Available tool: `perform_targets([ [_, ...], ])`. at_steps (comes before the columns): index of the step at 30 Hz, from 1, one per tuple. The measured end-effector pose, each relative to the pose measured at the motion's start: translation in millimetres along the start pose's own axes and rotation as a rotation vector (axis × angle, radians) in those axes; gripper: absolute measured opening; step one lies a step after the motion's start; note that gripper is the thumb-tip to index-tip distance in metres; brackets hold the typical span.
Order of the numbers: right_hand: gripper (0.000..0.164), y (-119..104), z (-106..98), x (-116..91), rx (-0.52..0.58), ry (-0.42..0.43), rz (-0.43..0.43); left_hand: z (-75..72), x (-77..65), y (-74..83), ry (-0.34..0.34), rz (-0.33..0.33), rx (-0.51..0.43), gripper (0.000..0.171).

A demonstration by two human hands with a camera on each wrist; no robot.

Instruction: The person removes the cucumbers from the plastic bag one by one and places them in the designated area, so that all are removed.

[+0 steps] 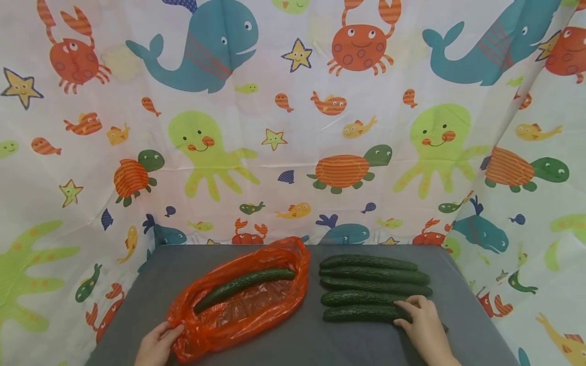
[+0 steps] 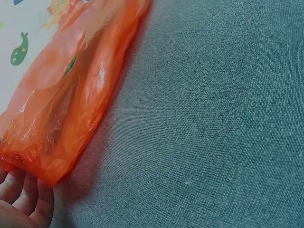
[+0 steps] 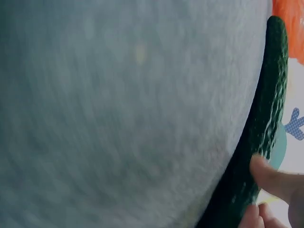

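An orange plastic bag [image 1: 256, 330] lies spread on the left half of the table, its mouth facing up. One cucumber [image 1: 244, 285] rests inside it. At the bag's near left corner, my left hand [image 1: 157, 343] pinches the gathered plastic; in the left wrist view its fingers [image 2: 28, 194] meet the bag's edge [image 2: 90, 104]. Several more cucumbers [image 1: 373, 275] lie side by side in a stack of rows on the right. My right hand [image 1: 426, 325] grips the nearest cucumber [image 1: 357, 313] toward its right end, thumb on the near side. In the right wrist view, the thumb touches that cucumber [image 3: 268, 114].
A grey cloth-covered table [image 1: 293, 351] carries everything. Behind it and along both sides hangs a white curtain [image 1: 293, 168] printed with sea animals. A strip of bare table separates the bag from the cucumber row.
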State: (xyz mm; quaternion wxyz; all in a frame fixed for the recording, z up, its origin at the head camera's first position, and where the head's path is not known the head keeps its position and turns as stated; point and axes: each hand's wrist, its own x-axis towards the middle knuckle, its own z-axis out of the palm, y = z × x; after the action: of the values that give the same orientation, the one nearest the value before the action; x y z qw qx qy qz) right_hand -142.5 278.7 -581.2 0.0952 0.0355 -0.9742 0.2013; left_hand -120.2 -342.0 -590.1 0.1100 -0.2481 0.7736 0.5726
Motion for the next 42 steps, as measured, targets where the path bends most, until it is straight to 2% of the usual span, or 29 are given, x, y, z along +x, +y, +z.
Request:
perform_targets([
  [3,0.050,-11,-1,4,0.034,-0.022,0.009,-1.3,-0.7,0.9,-0.001,-0.001,0.006,0.090],
  [6,0.050,-31,0,11,0.153,-0.064,0.007,-2.5,-0.6,1.3,-0.005,0.006,0.019,0.091],
  [8,0.047,-48,3,16,0.274,-0.057,-0.027,-3.0,-0.1,0.8,-0.003,0.013,0.031,0.092],
  [12,0.042,-86,11,27,0.497,-0.004,-0.138,-3.9,0.2,0.0,-0.005,0.016,0.066,0.105],
  [15,0.039,-111,14,33,0.615,0.022,-0.194,-3.2,-0.5,2.0,-0.011,0.003,0.081,0.116],
  [19,0.037,-140,18,42,0.721,-0.011,-0.208,-3.1,-1.3,2.9,-0.013,-0.008,0.088,0.122],
  [22,0.037,-159,22,50,0.746,-0.055,-0.223,-3.8,-1.6,2.2,-0.014,-0.003,0.090,0.124],
  [26,0.040,-183,30,59,0.725,-0.090,-0.259,-4.7,-2.1,1.1,-0.013,0.012,0.090,0.123],
  [29,0.042,-199,37,66,0.730,-0.122,-0.269,-2.1,-1.2,0.3,0.000,0.016,0.040,0.108],
  [33,0.047,-219,51,74,0.774,-0.187,-0.252,3.0,0.6,-0.7,-0.002,0.016,-0.071,0.085],
  [36,0.049,-234,64,81,0.798,-0.211,-0.237,5.0,1.3,-0.1,-0.012,0.019,-0.103,0.084],
  [38,0.050,-242,71,86,0.812,-0.216,-0.227,6.0,1.9,1.1,-0.007,0.022,-0.089,0.084],
  [42,0.053,-256,87,96,0.745,-0.202,-0.202,5.6,0.3,2.5,-0.007,0.037,-0.062,0.086],
])
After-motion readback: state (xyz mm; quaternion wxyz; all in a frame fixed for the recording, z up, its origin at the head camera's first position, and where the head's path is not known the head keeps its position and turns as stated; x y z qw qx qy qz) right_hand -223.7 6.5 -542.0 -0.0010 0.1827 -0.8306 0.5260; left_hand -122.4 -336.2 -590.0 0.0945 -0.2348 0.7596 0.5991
